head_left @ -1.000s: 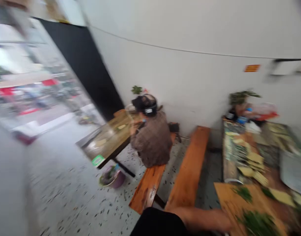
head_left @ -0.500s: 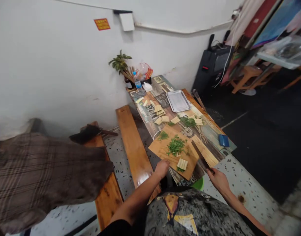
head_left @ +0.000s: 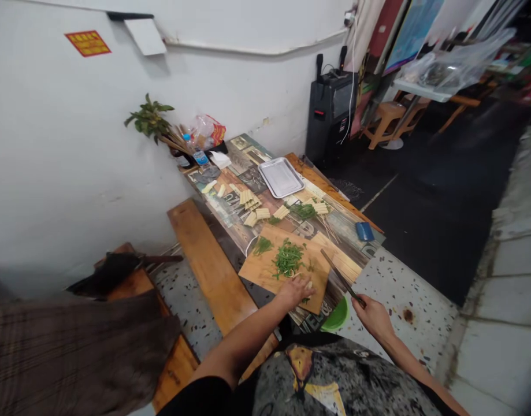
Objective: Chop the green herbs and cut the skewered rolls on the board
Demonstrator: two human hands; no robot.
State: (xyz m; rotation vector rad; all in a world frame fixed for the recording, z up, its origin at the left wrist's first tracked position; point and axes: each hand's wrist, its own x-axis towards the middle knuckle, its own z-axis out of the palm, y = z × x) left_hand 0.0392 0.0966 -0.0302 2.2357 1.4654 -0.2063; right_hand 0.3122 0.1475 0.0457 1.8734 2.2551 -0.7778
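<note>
My left hand (head_left: 294, 290) is on the wooden cutting board (head_left: 259, 276), its fingers closed over a small bundle of pale tofu skin rolls (head_left: 309, 285) that they mostly cover. Chopped greens (head_left: 288, 257) lie in a heap just beyond it, and a smaller bunch of greens (head_left: 262, 245) is near the board's far left corner. In my right hand (head_left: 372, 316) is the handle of a knife (head_left: 338, 273). The blade points up and left, along the board's right edge. Beside it lie thin wooden skewers (head_left: 345, 257).
Further along the table are more rolls (head_left: 250, 199), greens (head_left: 303, 210), a metal tray (head_left: 281, 177) and a blue object (head_left: 364, 231). A water bottle (head_left: 199, 155) and a potted plant (head_left: 150, 118) stand by the wall. A bench (head_left: 213, 266) runs along the left; a green basin (head_left: 335, 315) sits below.
My left hand has moved right from the board's near left edge onto the rolls. The right hand still holds the knife. The view has turned to the right.
</note>
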